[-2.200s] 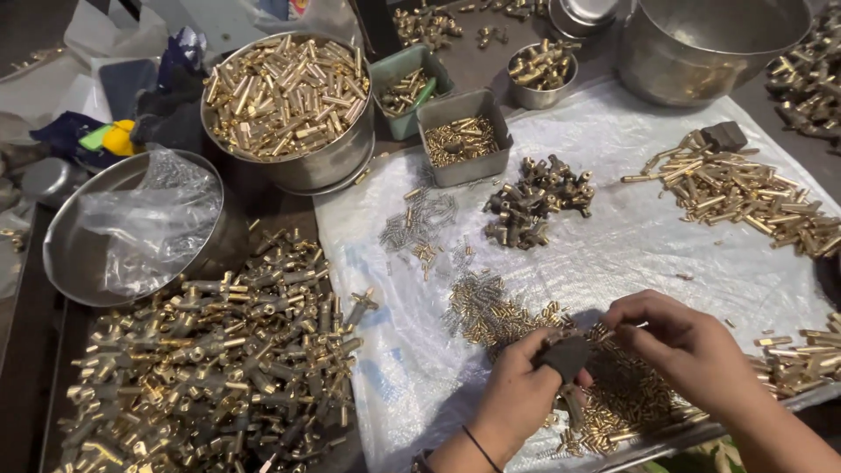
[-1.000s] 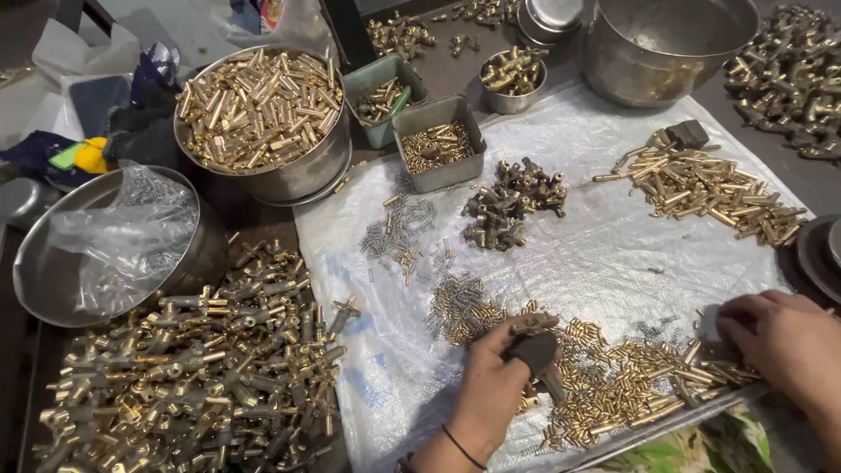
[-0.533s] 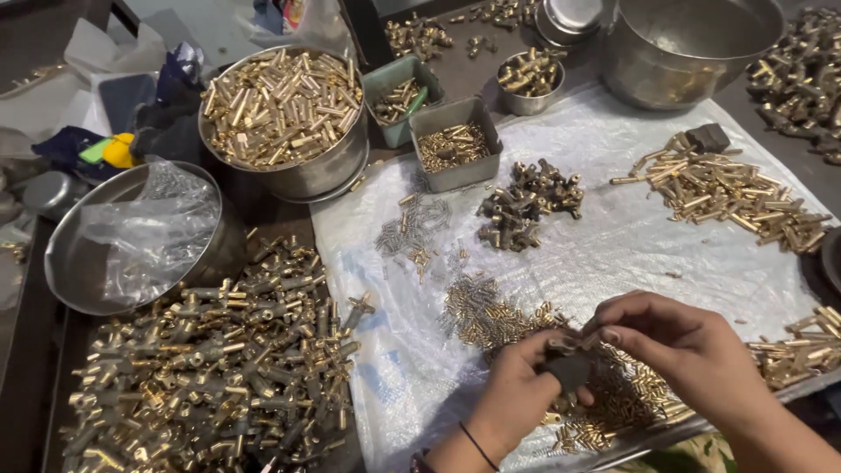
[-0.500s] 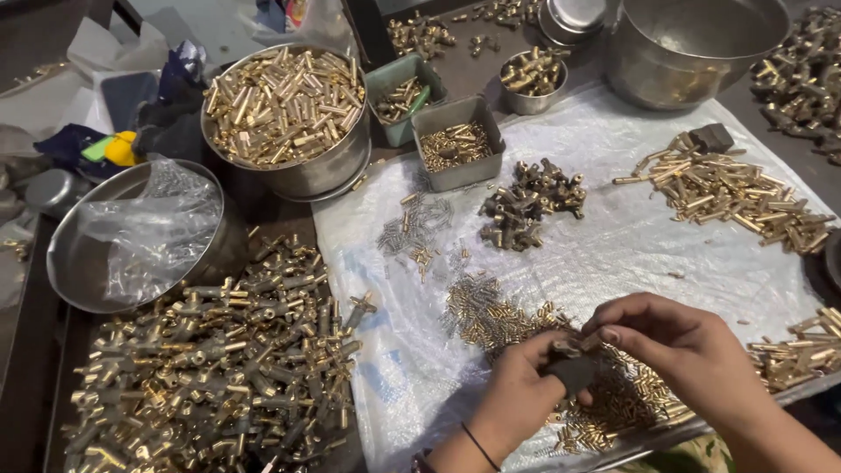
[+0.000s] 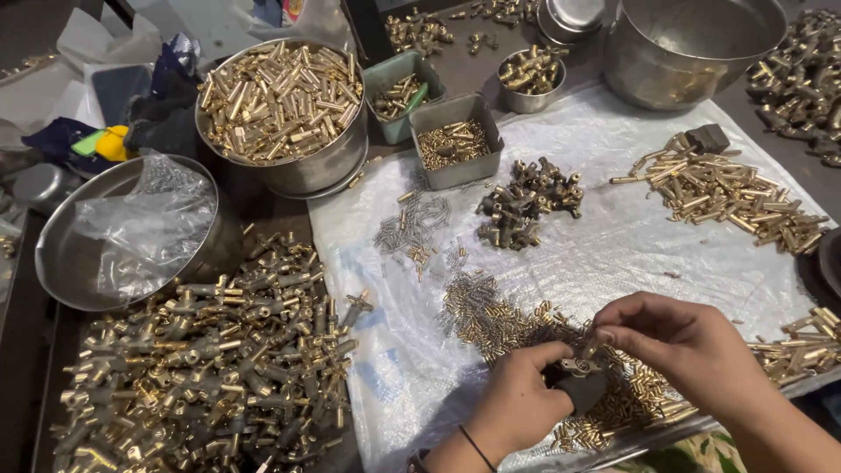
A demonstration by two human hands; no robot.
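Fingertips of the right hand [image 5: 692, 350] pinch a small brass fitting [image 5: 582, 363] — atop the dark block [image 5: 580, 391] gripped by the left hand [image 5: 517, 407].

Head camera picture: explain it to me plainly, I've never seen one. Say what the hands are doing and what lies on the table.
The camera sits on a person's head and looks down at their own bare hands. The left hand grips a small dark block; the right hand pinches a tiny brass piece onto it. Below lies a white plastic sheet with heaps of small brass pins. To the left lies a pile of larger brass fittings; behind stand steel bowls of brass tubes.
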